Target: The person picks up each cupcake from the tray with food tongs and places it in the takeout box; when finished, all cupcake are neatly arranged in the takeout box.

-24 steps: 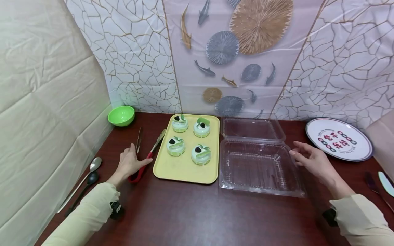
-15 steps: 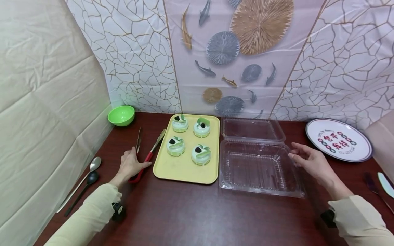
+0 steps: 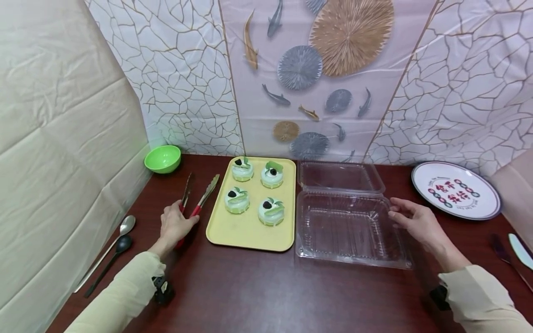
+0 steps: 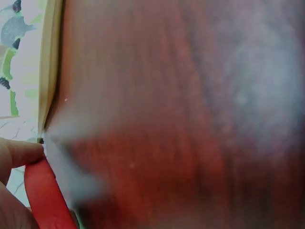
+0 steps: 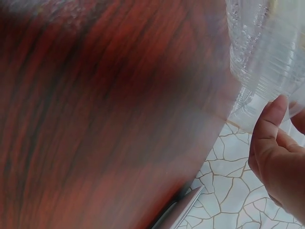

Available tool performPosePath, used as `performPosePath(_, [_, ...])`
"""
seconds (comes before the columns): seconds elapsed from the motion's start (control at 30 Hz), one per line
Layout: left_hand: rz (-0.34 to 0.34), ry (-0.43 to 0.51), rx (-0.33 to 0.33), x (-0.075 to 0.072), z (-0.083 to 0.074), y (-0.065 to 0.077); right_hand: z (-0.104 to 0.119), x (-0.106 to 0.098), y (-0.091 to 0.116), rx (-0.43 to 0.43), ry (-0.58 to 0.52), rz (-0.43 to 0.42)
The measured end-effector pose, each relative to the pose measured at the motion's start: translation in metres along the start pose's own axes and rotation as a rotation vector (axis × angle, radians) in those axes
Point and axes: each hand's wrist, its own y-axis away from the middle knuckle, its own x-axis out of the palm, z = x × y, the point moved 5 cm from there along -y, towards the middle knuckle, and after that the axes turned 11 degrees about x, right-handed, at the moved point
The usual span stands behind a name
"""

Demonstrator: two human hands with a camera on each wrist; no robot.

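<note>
On the left, my left hand (image 3: 176, 225) grips a pair of tongs (image 3: 205, 199) with red handles and metal tips, their arms spread apart. The left wrist view has finger and thumb against a red handle (image 4: 46, 195). My right hand (image 3: 420, 225) holds the right rim of a clear plastic container (image 3: 345, 229) between thumb and fingers; its hinged lid (image 3: 341, 178) lies folded back. Thumb and rim meet in the right wrist view, near the hand (image 5: 281, 157). A yellow tray (image 3: 245, 236) between the hands bears several small cream cakes (image 3: 271, 212) topped with a blackberry and green pieces.
A green bowl (image 3: 163, 159) stands at the back left. A metal spoon (image 3: 127, 225) and a black spoon (image 3: 123, 243) lie along the left side. At the right are a white plate (image 3: 455, 190), a fork (image 3: 501, 249) and a knife (image 3: 520, 249).
My left hand has closed round the tongs, and their arms have drawn nearer together, away from the tray. My right hand has shifted slightly left onto the container's rim.
</note>
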Motion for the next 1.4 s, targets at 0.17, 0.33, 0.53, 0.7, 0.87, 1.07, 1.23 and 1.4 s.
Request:
performPosePath(0.17, [-0.141,0.076,0.067,-0.014,-0.005,-0.003,-0.002,0.002,0.000,0.007,-0.030,0.006])
performPosePath(0.33, [-0.265,0.167,0.183,-0.026,-0.014,-0.006,-0.003,0.002,-0.001,-0.014,-0.071,0.009])
performPosePath(0.53, [-0.233,0.148,0.304,-0.033,-0.018,-0.006,-0.002,0.003,-0.002,-0.014,-0.067,0.014])
performPosePath(0.7, [-0.142,0.081,0.377,-0.038,-0.010,-0.001,-0.001,0.003,-0.002,-0.011,-0.060,0.016])
performPosePath(0.87, [-0.013,0.087,0.483,-0.042,-0.005,0.003,-0.002,0.003,-0.002,-0.008,-0.065,0.009])
performPosePath(1.07, [0.076,0.066,0.563,-0.045,0.003,0.003,-0.003,0.003,-0.001,0.001,-0.063,-0.001])
performPosePath(1.23, [0.122,0.038,0.573,-0.047,0.008,-0.001,-0.002,0.004,-0.001,0.004,-0.075,0.004])
performPosePath(1.4, [0.191,0.018,0.571,-0.047,0.007,-0.005,-0.003,0.004,0.000,0.019,-0.071,0.010])
